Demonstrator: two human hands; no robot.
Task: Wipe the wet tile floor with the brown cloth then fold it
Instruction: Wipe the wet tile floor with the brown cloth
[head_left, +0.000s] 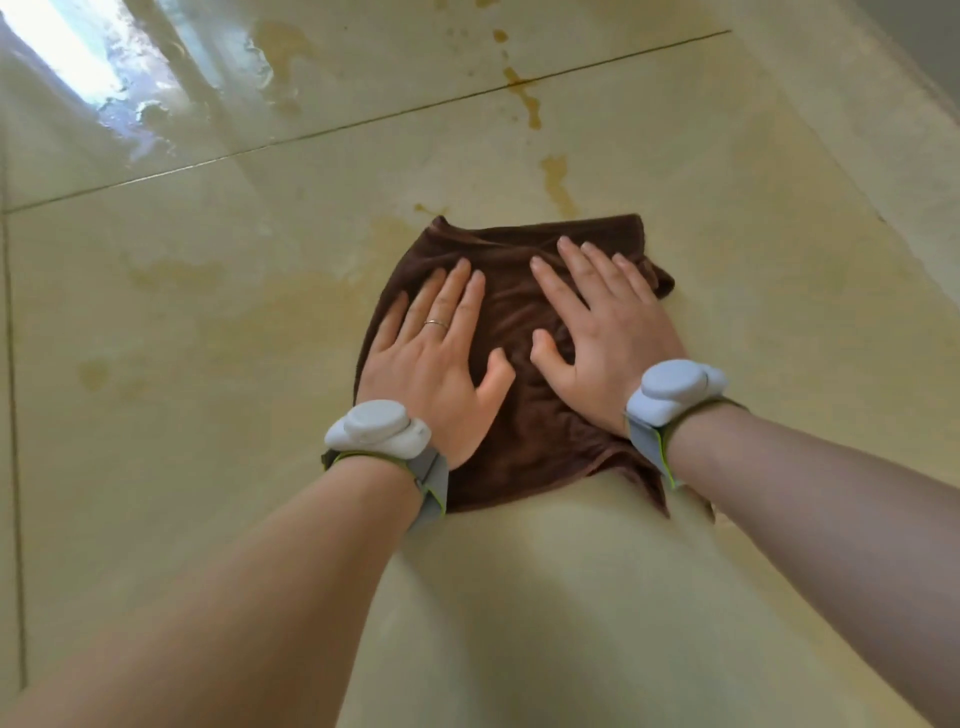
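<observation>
Currently both hands lie flat, fingers straight and spread, pressing on the brown cloth (524, 364): left hand (436, 358) on its left half, right hand (597, 332) on its right half, thumbs close but apart. Neither grips it. Grey wrist bands (382, 431) on both arms. Cloth sits spread and wrinkled on the tile floor (208, 467), directly under the palms, roughly square, its far edge just past the fingertips. Beyond that edge, yellowish wet patches (558, 182) run away from the cloth, and a shiny puddle (156, 93) lies far-left of it. Judged: wiping stage, fold not begun; next push likely goes forward, both hands equally placed.
</observation>
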